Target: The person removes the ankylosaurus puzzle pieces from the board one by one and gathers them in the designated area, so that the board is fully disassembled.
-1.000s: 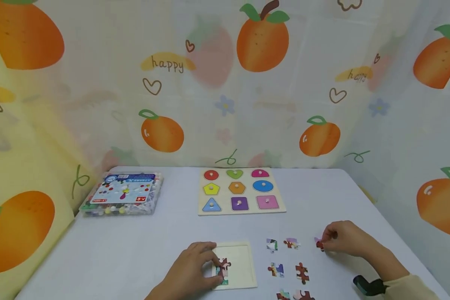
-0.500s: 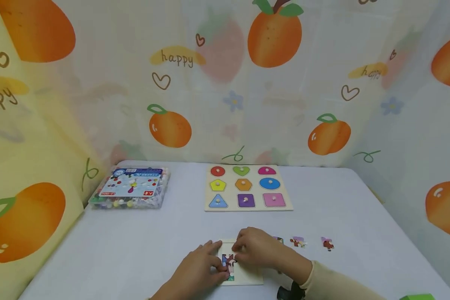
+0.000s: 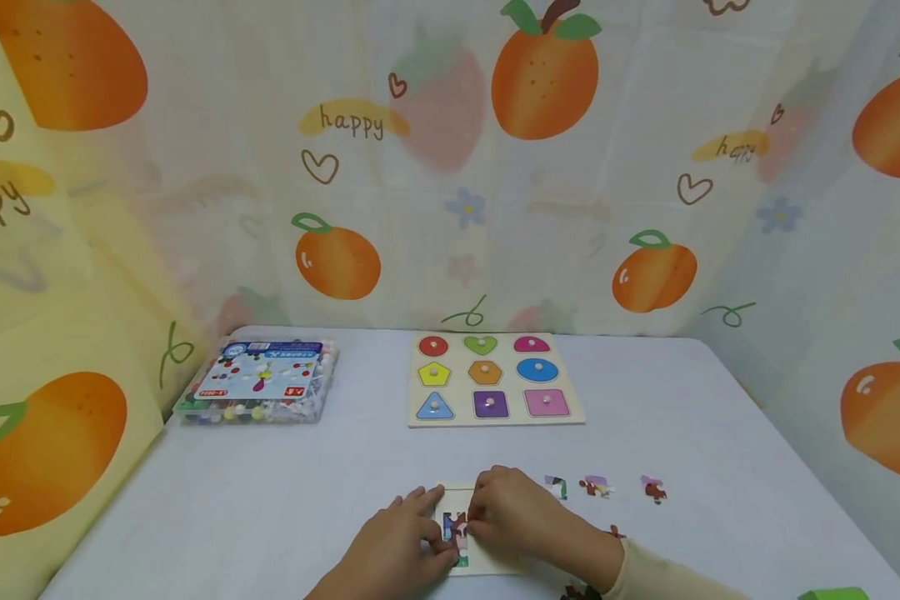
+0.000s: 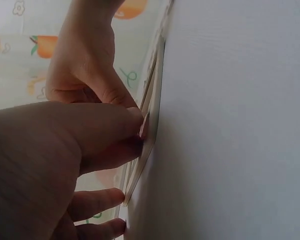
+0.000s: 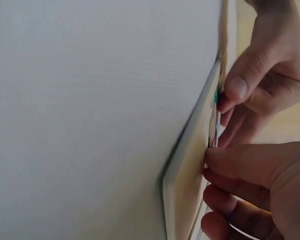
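Note:
A shallow pale jigsaw tray [image 3: 487, 565] lies near the table's front, with several joined puzzle pieces [image 3: 457, 540] along its left side, mostly brown, blue and pink. My left hand [image 3: 401, 542] grips the tray at the left: thumb and a bent finger come together at the lower pieces, while other fingertips reach the upper left corner. From the right, my right hand [image 3: 521, 517] pinches a small puzzle piece at the right edge of the joined ones; its fingertips mostly hide that piece. Both wrist views show the tray [image 5: 182, 195] nearly edge-on, thumbs close together.
Loose puzzle pieces [image 3: 595, 486] lie right of the tray, one [image 3: 653, 489] farther out, others partly under the right forearm. Behind stands a knobbed shape board [image 3: 495, 421]; a clear box of beads [image 3: 255, 379] is at back left. A green object [image 3: 836, 594] shows at the front right.
My right hand has left the far right loose piece and come leftward to the tray, staying there since half a second ago. The left hand keeps its place on the tray.

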`<state>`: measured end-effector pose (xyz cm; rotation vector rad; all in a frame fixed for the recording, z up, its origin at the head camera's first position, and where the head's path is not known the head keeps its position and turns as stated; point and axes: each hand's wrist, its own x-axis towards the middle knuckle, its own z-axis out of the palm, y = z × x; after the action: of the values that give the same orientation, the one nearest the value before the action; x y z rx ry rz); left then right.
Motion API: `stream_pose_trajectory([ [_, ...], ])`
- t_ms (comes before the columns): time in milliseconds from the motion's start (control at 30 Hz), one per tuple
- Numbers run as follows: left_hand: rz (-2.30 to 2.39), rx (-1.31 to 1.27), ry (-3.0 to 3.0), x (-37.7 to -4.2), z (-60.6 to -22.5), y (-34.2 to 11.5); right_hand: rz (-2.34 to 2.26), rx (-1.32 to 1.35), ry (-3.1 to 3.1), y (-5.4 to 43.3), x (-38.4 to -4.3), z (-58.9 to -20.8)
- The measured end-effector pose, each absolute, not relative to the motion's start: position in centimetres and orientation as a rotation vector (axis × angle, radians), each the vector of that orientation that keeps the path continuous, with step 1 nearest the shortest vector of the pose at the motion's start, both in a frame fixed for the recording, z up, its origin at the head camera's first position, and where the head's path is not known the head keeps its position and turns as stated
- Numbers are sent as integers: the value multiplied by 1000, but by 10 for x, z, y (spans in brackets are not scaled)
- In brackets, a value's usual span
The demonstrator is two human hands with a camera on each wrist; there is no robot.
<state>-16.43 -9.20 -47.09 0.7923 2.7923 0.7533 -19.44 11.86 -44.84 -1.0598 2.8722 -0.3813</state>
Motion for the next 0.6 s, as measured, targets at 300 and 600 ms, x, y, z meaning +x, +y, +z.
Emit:
stream_pose_trajectory([
  [300,786,847,2880,-168,-467,-101,-511,-997,2935,151,-205,-429],
  [600,849,854,2863,-162,-469,-101,-563,-751,2958,308,-170,-431],
])
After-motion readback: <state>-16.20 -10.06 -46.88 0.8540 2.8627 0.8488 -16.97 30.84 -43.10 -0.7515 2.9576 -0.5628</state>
